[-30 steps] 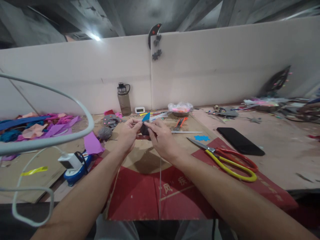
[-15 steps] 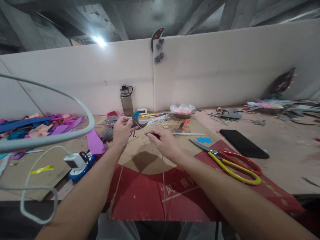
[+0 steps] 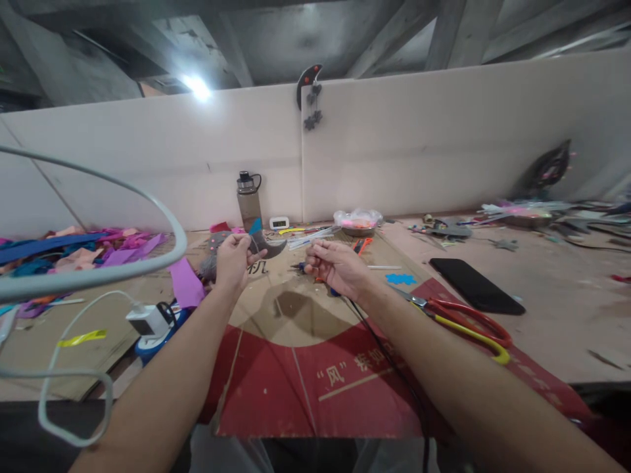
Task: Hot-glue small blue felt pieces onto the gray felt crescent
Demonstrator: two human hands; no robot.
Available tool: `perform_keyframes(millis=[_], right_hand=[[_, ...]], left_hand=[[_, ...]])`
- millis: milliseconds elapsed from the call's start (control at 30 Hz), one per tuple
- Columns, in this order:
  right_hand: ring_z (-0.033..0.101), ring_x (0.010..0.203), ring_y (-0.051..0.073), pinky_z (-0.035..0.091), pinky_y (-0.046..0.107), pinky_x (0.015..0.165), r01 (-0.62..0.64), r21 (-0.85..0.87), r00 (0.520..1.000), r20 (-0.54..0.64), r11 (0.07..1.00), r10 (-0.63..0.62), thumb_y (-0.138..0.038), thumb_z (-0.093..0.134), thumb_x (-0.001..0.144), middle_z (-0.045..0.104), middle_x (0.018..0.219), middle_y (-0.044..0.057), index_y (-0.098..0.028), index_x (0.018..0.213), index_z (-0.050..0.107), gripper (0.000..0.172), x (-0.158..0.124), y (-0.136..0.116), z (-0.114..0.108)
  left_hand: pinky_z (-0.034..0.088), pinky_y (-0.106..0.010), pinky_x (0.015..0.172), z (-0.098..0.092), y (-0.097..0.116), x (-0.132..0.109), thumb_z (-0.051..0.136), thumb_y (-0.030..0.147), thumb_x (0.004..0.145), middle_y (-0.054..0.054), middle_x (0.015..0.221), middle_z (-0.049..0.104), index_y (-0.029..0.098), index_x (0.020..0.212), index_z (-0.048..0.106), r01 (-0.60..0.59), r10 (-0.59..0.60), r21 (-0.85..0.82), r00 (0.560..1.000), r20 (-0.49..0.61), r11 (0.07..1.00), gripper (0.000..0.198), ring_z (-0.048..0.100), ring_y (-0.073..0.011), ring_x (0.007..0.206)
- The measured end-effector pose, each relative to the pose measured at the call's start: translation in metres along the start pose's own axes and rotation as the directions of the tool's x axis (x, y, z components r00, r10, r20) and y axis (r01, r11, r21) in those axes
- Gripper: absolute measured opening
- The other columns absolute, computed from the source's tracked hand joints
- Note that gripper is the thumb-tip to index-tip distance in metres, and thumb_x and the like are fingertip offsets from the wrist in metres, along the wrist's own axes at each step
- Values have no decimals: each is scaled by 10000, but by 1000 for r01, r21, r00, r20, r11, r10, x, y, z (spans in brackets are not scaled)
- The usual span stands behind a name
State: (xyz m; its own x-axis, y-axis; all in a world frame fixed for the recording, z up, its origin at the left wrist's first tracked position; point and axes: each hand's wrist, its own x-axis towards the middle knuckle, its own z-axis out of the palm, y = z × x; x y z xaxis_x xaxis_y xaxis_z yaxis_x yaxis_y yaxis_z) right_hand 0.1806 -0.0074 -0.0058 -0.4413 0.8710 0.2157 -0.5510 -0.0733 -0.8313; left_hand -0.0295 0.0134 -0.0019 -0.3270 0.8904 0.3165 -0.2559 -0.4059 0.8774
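Note:
My left hand [image 3: 233,257] is closed on a dark grey felt crescent [image 3: 269,248], with a blue piece [image 3: 255,226] standing up beside its fingers. A pale thread [image 3: 305,384] runs down over the red part of the cardboard. My right hand [image 3: 335,266] has its thumb and fingertips pressed together; what is between them is too small to make out. Just under those fingers shows a glue gun [image 3: 298,267], mostly hidden, nozzle to the left, its black cord [image 3: 377,338] passing under my forearm. Whether my lower fingers touch the gun I cannot tell.
Red-and-yellow-handled scissors [image 3: 473,325], a black phone [image 3: 476,286] and a blue felt flower shape [image 3: 400,279] lie to the right. At the back stand a bottle [image 3: 249,200] and a bowl [image 3: 359,230]. A white cable [image 3: 177,236] loops at left near felt scraps [image 3: 133,249].
My right hand has moved slightly up and right, away from the left hand, no longer at the thread's end. The thread's hanging part shifted left. The glue gun and its cord have come into sight.

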Motion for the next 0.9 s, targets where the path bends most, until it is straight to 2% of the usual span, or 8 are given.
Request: perform_keyframes(millis=[200,333,567,767,900], right_hand=[[428,604,80,446,232,588,-30,29,997,70,999,27,-222,688,693,426,672,-42,-175,714,489,206,-1,2,1],[398,588,85,397,220,547,-59,84,994,98,995,51,-190,633,709,388,652,-46,-184,704,448,186,0,4,1],[337,547,93,339,225,509,-94,180,995,46,979,87,-194,541,751,328,621,-51,-200,655,388,180,3,2,2],[353,559,87,355,211,519,-140,335,989,92,932,115,-180,547,745,301,627,-47,-187,626,402,188,0,-4,3],[324,526,74,349,193,494,-136,390,991,49,911,127,-163,581,696,272,603,-59,-188,614,378,220,0,-1,4]], left_hand=[[585,-335,681,0,-2,1,660,244,684,104,522,433,175,734,507,-9,9,8,1000,1,1000,175,362,-9,401],[585,-298,655,0,-4,0,680,263,675,113,494,391,181,737,511,-8,8,24,1000,5,1000,198,360,-14,405],[581,-269,636,1,-5,-1,698,270,669,97,522,427,173,720,526,-24,24,47,1000,12,999,204,379,-22,432],[583,-276,638,2,-2,-2,693,272,674,80,578,482,159,721,543,-35,34,90,999,8,995,194,394,-20,453],[585,-300,660,0,-4,-2,696,308,663,55,630,548,157,727,537,-24,27,115,999,-17,993,228,504,-47,522]])
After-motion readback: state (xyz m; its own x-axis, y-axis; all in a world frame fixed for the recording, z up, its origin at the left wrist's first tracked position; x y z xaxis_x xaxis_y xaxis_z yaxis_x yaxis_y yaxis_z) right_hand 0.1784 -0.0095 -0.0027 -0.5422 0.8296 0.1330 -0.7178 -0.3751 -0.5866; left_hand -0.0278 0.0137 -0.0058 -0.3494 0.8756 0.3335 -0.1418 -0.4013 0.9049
